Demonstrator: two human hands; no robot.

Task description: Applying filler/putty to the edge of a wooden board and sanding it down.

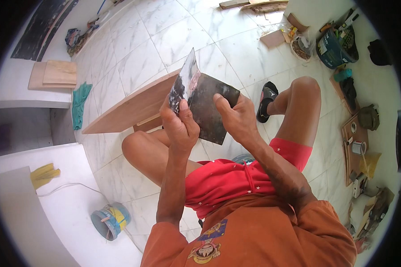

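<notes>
My left hand grips an upright metal scraper blade smeared with black and pinkish paste. My right hand holds a dark square metal plate, thumb on its face, against the smeared blade; whether their edges touch is unclear. Behind both hands a long wooden board slants between my bent legs, with a shorter wood piece under it.
Left are a white ledge with a yellow cloth and bucket, wood panels, and a green cloth. Right are a tool-filled bucket and cardboard with assorted items. Wood scraps lie at the back.
</notes>
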